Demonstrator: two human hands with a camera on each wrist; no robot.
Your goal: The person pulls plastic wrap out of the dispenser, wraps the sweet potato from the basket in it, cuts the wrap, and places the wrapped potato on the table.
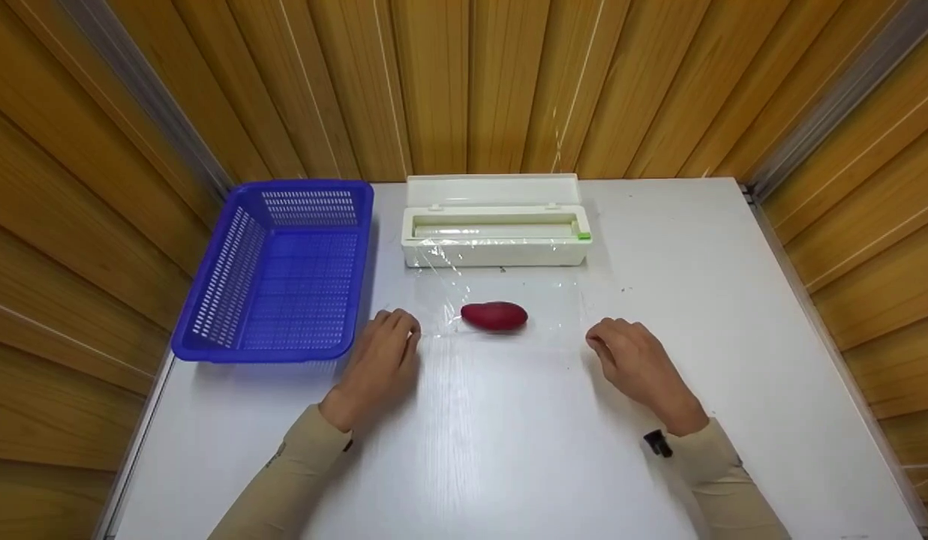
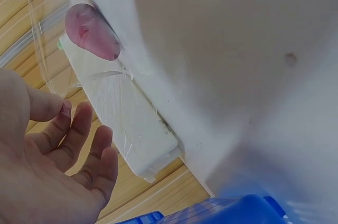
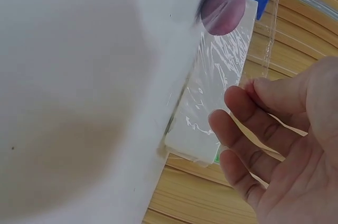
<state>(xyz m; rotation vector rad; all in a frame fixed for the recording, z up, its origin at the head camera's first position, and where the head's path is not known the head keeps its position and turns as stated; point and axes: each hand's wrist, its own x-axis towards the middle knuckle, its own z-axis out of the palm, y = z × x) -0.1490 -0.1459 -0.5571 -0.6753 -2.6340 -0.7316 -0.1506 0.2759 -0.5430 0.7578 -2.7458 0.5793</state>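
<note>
Our left hand (image 1: pixel 381 349) and right hand (image 1: pixel 638 365) pinch clear, glossy, creased film (image 1: pixel 555 301); between our fingers (image 3: pixel 259 117) lies a smooth, deep-red, oblong item (image 1: pixel 495 316), narrowing toward the left fingers.

The film (image 1: pixel 501 285) looks glossy plastic, the basket (image 1: pixel 306 281) perforated plastic, the walls (image 1: pixel 501 82) wood-grained.

Light is falling brightly, seemingly from above, over the white surface (image 1: pixel 734 300), glaring palest around its middle. Soft shadows are lying inward of both sleeves (image 1: pixel 287 465), while the clear film (image 1: pixel 445 289) is throwing thin, sharp glints toward the far edge. The wooden walls (image 1: pixel 433 90) are splaying outward through the wide head lens. Both wrist views are looking dimmer, greyer and hazier, broad brownish shadows blurring across the surface.
</note>
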